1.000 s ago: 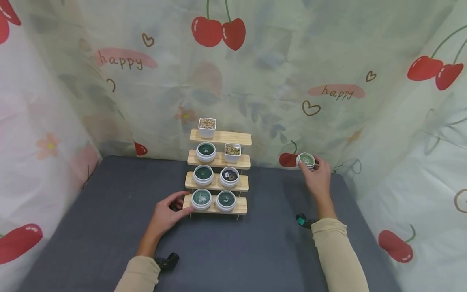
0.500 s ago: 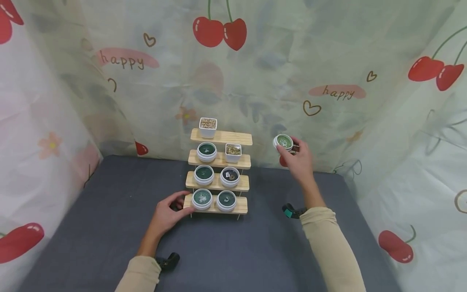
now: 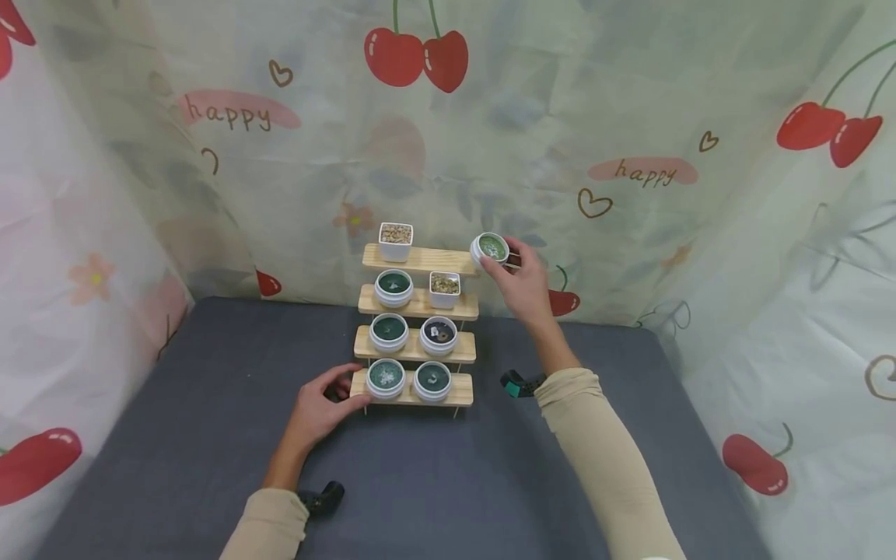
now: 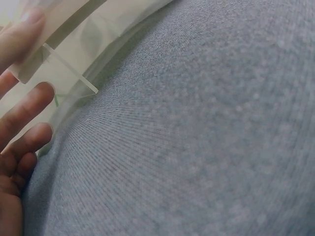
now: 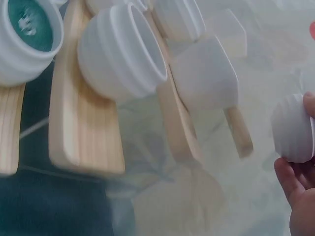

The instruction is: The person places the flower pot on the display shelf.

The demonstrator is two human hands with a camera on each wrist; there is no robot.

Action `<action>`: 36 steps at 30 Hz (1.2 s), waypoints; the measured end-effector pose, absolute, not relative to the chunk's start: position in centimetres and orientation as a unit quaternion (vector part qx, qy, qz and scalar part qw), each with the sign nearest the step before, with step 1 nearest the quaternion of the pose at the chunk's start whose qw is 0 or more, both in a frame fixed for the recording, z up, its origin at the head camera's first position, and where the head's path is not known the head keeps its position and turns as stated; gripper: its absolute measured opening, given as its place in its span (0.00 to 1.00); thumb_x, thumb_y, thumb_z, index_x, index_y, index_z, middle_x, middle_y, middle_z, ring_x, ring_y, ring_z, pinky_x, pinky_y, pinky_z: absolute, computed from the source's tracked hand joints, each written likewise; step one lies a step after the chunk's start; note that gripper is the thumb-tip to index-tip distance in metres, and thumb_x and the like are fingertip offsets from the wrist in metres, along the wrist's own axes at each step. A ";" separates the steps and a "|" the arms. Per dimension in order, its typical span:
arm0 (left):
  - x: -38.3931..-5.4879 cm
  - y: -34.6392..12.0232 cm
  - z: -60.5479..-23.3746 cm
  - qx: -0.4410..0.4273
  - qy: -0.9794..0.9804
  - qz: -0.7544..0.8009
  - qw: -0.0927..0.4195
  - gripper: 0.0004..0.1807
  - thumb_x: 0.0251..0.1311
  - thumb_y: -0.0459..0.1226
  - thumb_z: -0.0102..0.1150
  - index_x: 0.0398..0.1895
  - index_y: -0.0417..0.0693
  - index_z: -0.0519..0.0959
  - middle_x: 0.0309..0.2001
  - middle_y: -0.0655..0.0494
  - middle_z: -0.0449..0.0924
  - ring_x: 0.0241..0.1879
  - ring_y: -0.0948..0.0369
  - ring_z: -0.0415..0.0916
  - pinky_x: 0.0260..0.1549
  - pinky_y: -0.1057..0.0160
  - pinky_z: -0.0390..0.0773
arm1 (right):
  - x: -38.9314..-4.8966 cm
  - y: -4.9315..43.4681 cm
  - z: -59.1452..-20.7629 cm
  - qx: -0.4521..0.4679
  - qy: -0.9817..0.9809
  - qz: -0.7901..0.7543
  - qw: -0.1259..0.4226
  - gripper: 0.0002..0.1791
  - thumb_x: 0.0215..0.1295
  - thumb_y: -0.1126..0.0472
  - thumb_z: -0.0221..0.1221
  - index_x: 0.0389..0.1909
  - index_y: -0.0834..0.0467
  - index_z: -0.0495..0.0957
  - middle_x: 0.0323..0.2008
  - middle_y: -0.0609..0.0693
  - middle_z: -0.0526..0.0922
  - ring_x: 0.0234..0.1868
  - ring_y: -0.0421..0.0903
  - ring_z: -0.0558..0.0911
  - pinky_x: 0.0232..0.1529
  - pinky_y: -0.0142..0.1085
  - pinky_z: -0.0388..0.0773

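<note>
My right hand [image 3: 521, 280] pinches a small white ribbed round pot [image 3: 490, 248] with a pale green speckled filling. It hovers by the right end of the top board of a four-step wooden display stand [image 3: 448, 260]; whether it touches the board I cannot tell. In the right wrist view the held pot [image 5: 293, 129] sits apart from the boards. At the lower left my left hand [image 3: 318, 412] grips the end of the lowest board, thumb in front. The left wrist view shows only part of that hand [image 4: 24, 128] and a thin stand leg [image 4: 74, 69].
Several white round pots with dark or green fillings, such as one [image 3: 433, 380], stand on the lower boards. Square white pots hold grainy fillings, one [image 3: 396, 242] at top left, one [image 3: 444, 289] below. A dark grey cloth [image 3: 210, 435] covers the table; printed curtains [image 3: 315, 179] surround it.
My right hand has carried the green-filled pot leftward and up from the right of the table to the top board's right end. The left hand keeps its hold on the stand.
</note>
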State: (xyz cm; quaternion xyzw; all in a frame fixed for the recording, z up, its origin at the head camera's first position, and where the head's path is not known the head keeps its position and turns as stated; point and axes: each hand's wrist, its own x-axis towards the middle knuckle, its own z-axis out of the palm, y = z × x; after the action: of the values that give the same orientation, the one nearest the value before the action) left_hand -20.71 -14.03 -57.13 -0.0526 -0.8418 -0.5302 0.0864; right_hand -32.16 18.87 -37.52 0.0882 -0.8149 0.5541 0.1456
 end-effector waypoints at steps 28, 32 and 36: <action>-20.6 -14.1 -56.8 -0.058 -0.840 -0.531 0.091 0.30 0.49 0.49 0.80 0.57 0.61 0.82 0.35 0.55 0.84 0.35 0.61 0.77 0.37 0.67 0.75 | -35.2 14.0 -38.1 0.086 -0.826 0.548 0.098 0.34 0.69 0.56 0.66 0.72 0.62 0.68 0.61 0.63 0.80 0.62 0.56 0.81 0.62 0.47 0.77; -20.6 -14.1 -56.8 -0.058 -0.841 -0.530 0.092 0.30 0.49 0.49 0.80 0.57 0.61 0.82 0.35 0.55 0.84 0.35 0.61 0.77 0.37 0.68 0.74 | -35.2 13.8 -38.0 0.094 -0.849 0.511 0.093 0.35 0.71 0.55 0.64 0.74 0.60 0.65 0.61 0.63 0.80 0.62 0.55 0.81 0.63 0.46 0.77; -20.6 -14.1 -56.9 -0.055 -0.844 -0.527 0.086 0.30 0.49 0.50 0.80 0.58 0.61 0.82 0.35 0.55 0.84 0.36 0.61 0.77 0.37 0.68 0.74 | -35.1 13.7 -38.0 0.097 -0.861 0.492 0.090 0.36 0.72 0.54 0.62 0.76 0.60 0.63 0.62 0.62 0.79 0.63 0.55 0.81 0.64 0.45 0.76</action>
State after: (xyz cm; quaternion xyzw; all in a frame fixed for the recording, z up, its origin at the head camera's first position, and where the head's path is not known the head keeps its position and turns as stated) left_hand -20.63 -14.11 -56.92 -0.0550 -0.8436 -0.5273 0.0855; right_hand -35.12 13.67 -38.01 0.0966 -0.8608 0.4916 0.0898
